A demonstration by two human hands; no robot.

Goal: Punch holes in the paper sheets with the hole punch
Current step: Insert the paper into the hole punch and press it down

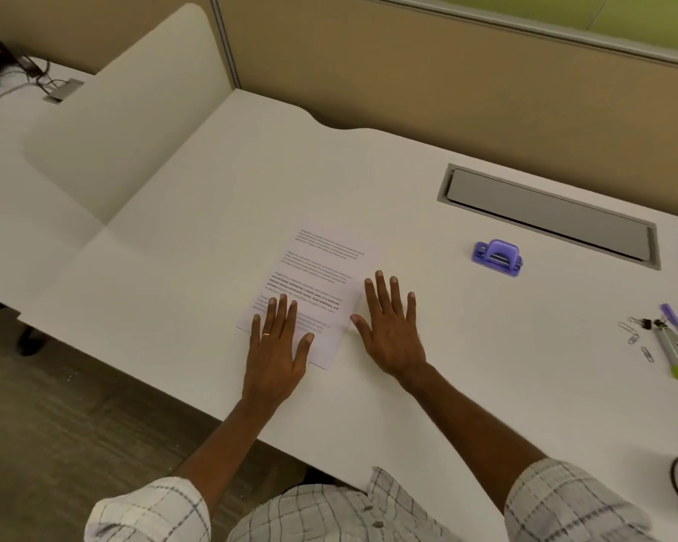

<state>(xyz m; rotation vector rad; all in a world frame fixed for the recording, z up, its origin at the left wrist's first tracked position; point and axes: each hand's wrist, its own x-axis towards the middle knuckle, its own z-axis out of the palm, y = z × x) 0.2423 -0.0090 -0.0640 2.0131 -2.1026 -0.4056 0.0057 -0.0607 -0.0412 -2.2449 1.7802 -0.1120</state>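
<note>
The paper sheets (314, 287) lie flat near the front edge of the desk (196, 228), printed side up, how many I cannot tell. The left hand (276, 346) rests spread on their near corner, grasping nothing; the right hand (388, 330) lies flat, fingers spread, its thumb at the sheets' right edge, also empty. The purple hole punch (497, 257) sits untouched, well apart toward the back right, before the cable hatch (548, 217). This looks like squaring up before punching; next, 1 hand must fetch the punch while the other holds the paper steady.
</note>
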